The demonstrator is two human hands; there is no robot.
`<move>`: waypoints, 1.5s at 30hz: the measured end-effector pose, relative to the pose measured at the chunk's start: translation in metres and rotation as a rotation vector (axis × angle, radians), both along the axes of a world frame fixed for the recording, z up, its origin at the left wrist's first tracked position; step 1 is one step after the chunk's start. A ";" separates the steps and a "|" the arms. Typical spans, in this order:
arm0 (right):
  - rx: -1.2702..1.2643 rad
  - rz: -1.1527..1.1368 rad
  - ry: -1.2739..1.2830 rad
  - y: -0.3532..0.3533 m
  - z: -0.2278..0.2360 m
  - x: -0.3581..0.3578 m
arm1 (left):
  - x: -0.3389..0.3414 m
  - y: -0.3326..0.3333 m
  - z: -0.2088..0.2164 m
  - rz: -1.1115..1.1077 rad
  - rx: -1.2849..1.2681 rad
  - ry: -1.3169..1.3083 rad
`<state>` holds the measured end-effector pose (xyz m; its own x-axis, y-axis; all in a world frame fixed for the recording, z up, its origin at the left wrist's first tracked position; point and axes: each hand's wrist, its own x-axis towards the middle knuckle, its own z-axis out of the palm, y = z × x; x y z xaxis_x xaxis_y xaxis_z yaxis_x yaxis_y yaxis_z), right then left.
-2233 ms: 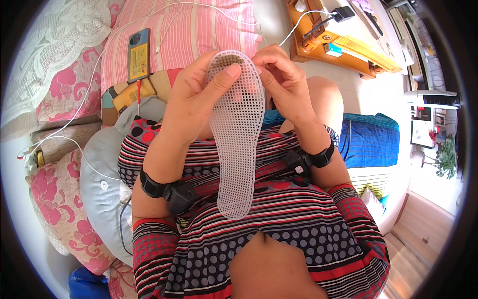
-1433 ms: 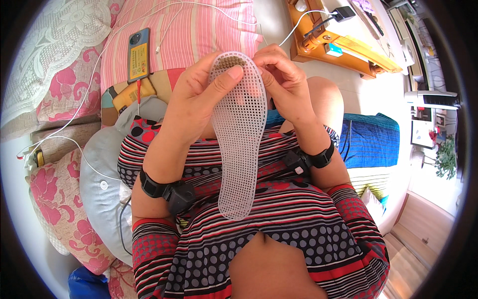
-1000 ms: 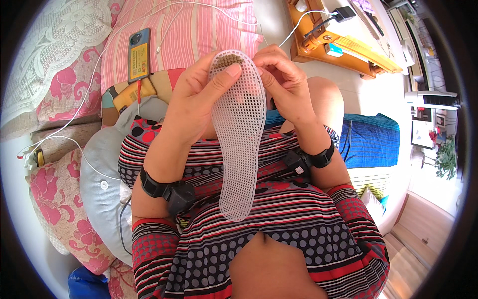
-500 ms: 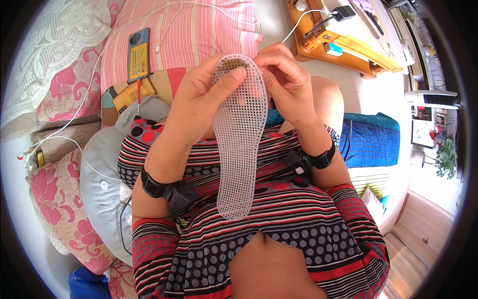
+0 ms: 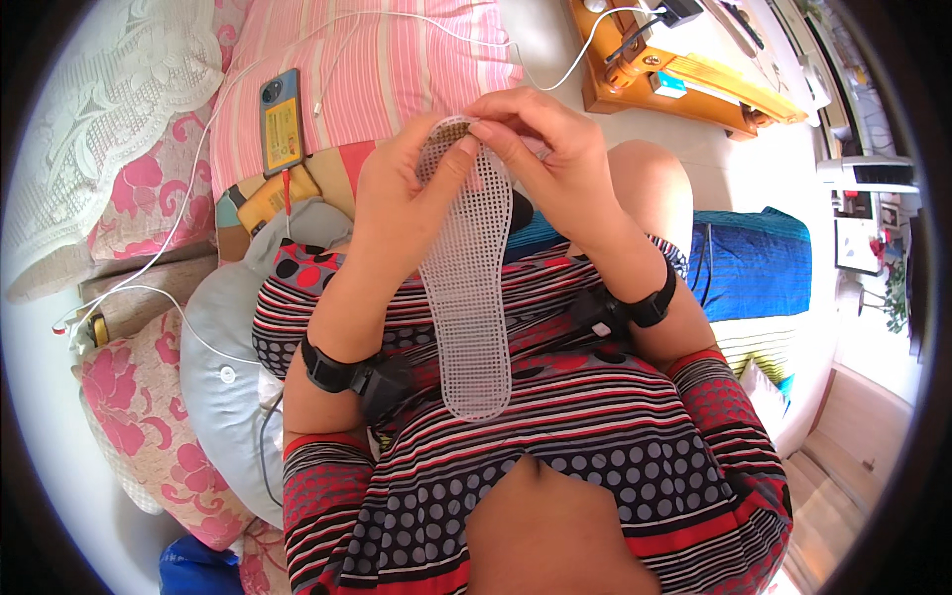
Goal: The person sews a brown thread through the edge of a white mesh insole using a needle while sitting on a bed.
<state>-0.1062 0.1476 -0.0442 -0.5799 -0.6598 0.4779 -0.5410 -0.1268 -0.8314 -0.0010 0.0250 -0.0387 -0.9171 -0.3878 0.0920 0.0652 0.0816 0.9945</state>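
A white plastic mesh insole [image 5: 466,288] hangs lengthwise over my lap, its rounded toe end up between my hands. Olive-brown stitching [image 5: 448,137] fills some of the holes at that toe end. My left hand [image 5: 412,193] is closed on the insole's left side, thumb lying across the front and fingers behind the mesh. At the top right edge, my right hand [image 5: 545,149] pinches with thumb and forefinger against the mesh. Whether a needle or thread sits in that pinch is too small to make out.
A phone [image 5: 282,124] with a cable plugged in lies on the pink striped cloth [image 5: 387,74] to the left. Beside my lap rests a grey-blue cushion [image 5: 228,397]. A wooden table [image 5: 684,79] stands far right, near a blue cloth [image 5: 754,263].
My right hand has shifted left, bringing its fingertips onto the insole's toe edge. The insole has tilted slightly, its lower end moving up a little. My left hand keeps its hold.
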 end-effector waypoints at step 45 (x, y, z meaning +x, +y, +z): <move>0.121 0.005 -0.237 0.121 -0.032 -0.071 | -0.018 -0.015 -0.007 0.079 -0.166 -0.221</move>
